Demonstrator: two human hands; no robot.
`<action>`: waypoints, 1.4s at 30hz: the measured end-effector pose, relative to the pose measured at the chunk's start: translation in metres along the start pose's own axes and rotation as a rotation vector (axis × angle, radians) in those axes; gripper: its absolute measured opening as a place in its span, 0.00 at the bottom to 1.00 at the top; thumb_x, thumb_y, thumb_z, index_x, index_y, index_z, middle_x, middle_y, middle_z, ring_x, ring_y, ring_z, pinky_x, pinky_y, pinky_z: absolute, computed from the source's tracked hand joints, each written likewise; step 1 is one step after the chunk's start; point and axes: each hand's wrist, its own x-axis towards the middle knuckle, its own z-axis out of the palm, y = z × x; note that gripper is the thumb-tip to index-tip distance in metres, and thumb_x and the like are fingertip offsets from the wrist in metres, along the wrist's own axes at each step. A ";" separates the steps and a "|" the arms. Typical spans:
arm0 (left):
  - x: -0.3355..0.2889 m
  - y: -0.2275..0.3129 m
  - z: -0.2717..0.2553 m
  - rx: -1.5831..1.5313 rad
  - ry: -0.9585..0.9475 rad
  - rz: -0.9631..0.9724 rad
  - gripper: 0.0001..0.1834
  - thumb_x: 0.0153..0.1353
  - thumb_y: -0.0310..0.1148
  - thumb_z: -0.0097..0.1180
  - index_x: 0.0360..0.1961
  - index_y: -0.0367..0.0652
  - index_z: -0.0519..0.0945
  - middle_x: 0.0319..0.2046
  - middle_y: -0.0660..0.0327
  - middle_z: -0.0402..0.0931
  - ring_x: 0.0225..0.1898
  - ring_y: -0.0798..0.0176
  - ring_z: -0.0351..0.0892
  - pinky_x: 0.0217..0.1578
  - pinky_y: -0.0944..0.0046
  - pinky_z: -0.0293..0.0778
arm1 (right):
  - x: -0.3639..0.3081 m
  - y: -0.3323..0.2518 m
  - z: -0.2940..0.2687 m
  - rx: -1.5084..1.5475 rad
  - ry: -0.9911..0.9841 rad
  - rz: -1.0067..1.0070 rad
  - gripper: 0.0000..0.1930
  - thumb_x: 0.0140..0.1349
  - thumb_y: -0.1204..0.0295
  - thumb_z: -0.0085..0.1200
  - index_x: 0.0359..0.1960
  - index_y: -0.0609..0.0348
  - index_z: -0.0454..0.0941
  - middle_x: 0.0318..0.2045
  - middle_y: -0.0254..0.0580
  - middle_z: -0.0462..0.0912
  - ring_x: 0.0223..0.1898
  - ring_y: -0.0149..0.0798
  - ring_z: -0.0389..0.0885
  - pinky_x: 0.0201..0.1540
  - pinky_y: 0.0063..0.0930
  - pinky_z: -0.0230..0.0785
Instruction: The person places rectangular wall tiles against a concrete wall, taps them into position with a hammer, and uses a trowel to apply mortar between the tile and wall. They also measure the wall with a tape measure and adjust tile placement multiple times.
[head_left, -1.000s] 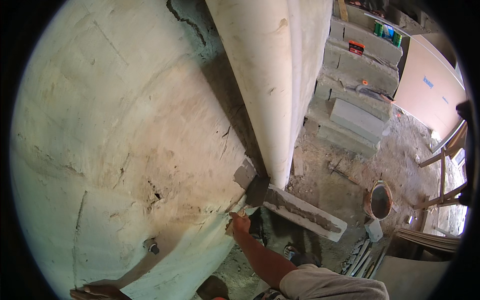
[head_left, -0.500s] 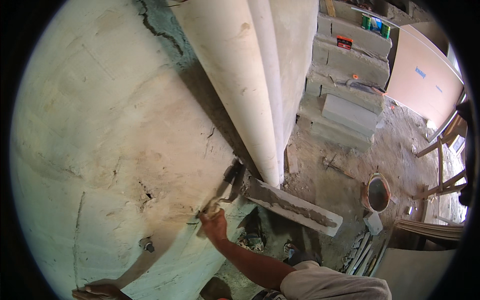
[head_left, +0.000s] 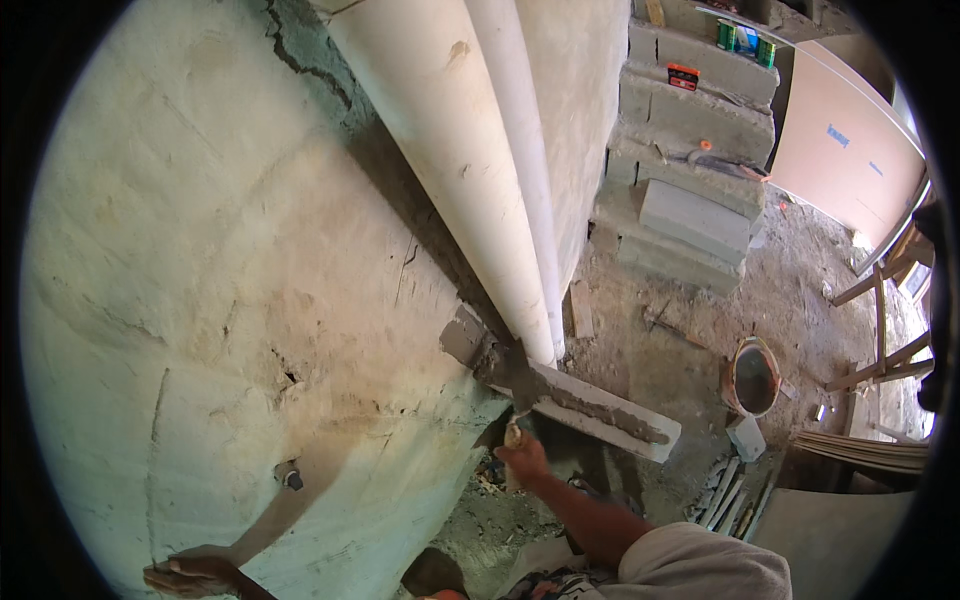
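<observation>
Right hand (head_left: 523, 460): one, closed around the handle of a trowel (head_left: 520, 385); the dark, flat blade lies over the wall-side end of a block and hides part of the join there.

Left hand (head_left: 190, 577): one, fingers extended and held together, laid against the wall (head_left: 220, 260), low at the left; no object visible in it.

Block (head_left: 612, 394): one, long, pale, square-edged, reaching out from the wall near the foot of the pipes. Condition, as judged: partly coated. A rough, wet-looking grey mortar strip (head_left: 625, 423) runs along its middle; pale margins and the far end are bare.

Mortar patch (head_left: 463, 337): one, grey, roughly squared, applied to the wall beside the blade. Judged laid on but not levelled; surrounding plaster bare.

Wall: smooth, curved-looking through the lens, off-white, with scratches, a small hole and a projecting stub (head_left: 290, 475).

Pipes: two, white, round, smooth; a thick pipe (head_left: 430, 130) with scuffs, a thinner pipe (head_left: 510, 150) beside it.

Bucket (head_left: 729, 390): one, round, stained rim, grey contents, on the gritty floor (head_left: 660, 300).

Steps (head_left: 700, 130): rough, grey, dusty; a loose pale block (head_left: 693, 222) rests on a lower one.
</observation>
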 end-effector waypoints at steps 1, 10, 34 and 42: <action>-0.001 -0.001 0.000 0.008 -0.007 -0.014 0.34 0.73 0.54 0.27 0.66 0.37 0.63 0.66 0.45 0.59 0.68 0.44 0.56 0.65 0.44 0.54 | 0.000 0.002 -0.009 0.075 -0.039 -0.001 0.19 0.52 0.67 0.65 0.40 0.64 0.71 0.30 0.43 0.79 0.31 0.41 0.79 0.34 0.38 0.71; -0.003 -0.018 0.006 -0.002 0.032 0.051 0.32 0.72 0.54 0.30 0.65 0.40 0.65 0.64 0.45 0.61 0.67 0.44 0.59 0.63 0.43 0.57 | 0.005 -0.057 -0.069 0.041 -0.380 0.143 0.18 0.51 0.61 0.63 0.35 0.63 0.78 0.26 0.42 0.79 0.24 0.37 0.78 0.31 0.34 0.71; -0.007 -0.018 0.004 0.097 -0.005 -0.020 0.38 0.70 0.58 0.31 0.61 0.31 0.66 0.62 0.37 0.62 0.62 0.37 0.63 0.60 0.40 0.62 | -0.079 0.039 -0.259 -0.981 0.016 0.117 0.21 0.50 0.61 0.57 0.45 0.55 0.69 0.38 0.58 0.82 0.43 0.61 0.80 0.46 0.52 0.71; -0.058 -0.081 0.007 0.077 -0.245 -0.034 0.35 0.72 0.54 0.34 0.64 0.31 0.61 0.64 0.36 0.55 0.65 0.38 0.60 0.60 0.40 0.63 | -0.096 0.060 -0.305 -0.961 0.018 0.131 0.22 0.50 0.60 0.58 0.46 0.54 0.70 0.37 0.59 0.82 0.42 0.60 0.80 0.45 0.52 0.71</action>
